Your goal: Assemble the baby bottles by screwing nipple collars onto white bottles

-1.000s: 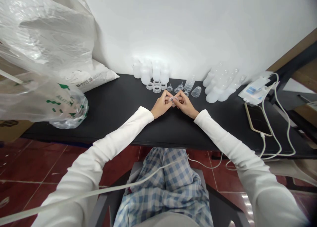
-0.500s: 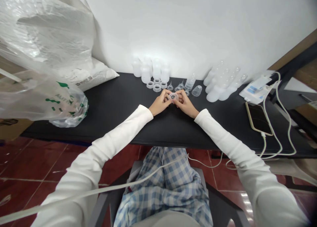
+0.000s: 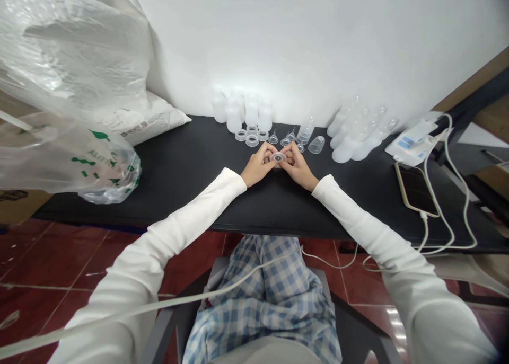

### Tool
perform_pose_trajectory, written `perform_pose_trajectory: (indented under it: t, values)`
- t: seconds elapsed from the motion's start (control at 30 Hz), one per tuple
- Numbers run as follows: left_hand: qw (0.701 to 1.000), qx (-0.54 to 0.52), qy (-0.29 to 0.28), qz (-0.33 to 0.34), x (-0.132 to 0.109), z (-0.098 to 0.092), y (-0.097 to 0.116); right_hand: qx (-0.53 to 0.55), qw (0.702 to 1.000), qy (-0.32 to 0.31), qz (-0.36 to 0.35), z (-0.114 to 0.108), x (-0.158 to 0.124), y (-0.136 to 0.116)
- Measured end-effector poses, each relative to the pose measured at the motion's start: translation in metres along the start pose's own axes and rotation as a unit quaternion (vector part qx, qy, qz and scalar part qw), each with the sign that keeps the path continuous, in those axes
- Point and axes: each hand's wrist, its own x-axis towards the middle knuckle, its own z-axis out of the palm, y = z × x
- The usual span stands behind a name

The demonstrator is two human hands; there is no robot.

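Note:
Between the fingertips of my left hand and my right hand is a translucent bottle collar ring. Both hands are closed on it from either side, just above the black table. Something clear seems to sit in the ring's middle, too small to make out well. Just beyond my hands lie several clear nipples. More collar rings are grouped behind my left hand. Clear caps stand behind my right hand, some stacked and one apart.
White bottles stand against the wall. Capped bottles lie piled at the right. Beyond them are a white packet, a phone and white cables. Plastic bags crowd the table's left end. A cable crosses my lap.
The collar ring has tilted slightly between my fingers, and my fingertips have shifted a little around it. Everything on the table stays where it was.

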Motion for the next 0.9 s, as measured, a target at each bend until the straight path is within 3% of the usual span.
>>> perform_pose_trajectory:
  t: [0.4,0.63,0.9]
  values:
    - [0.998,-0.042,-0.037,-0.027,0.000,-0.002,0.004,-0.150,0.988,0.040,-0.022,0.003,-0.006,-0.013]
    - [0.998,-0.035,-0.031,-0.030,-0.001,-0.004,0.004,-0.093,0.995,-0.022,-0.016,0.002,-0.005,-0.017]
    - [0.999,0.001,-0.041,-0.030,-0.001,-0.005,0.007,-0.022,0.999,-0.008,0.025,-0.002,-0.002,-0.016]
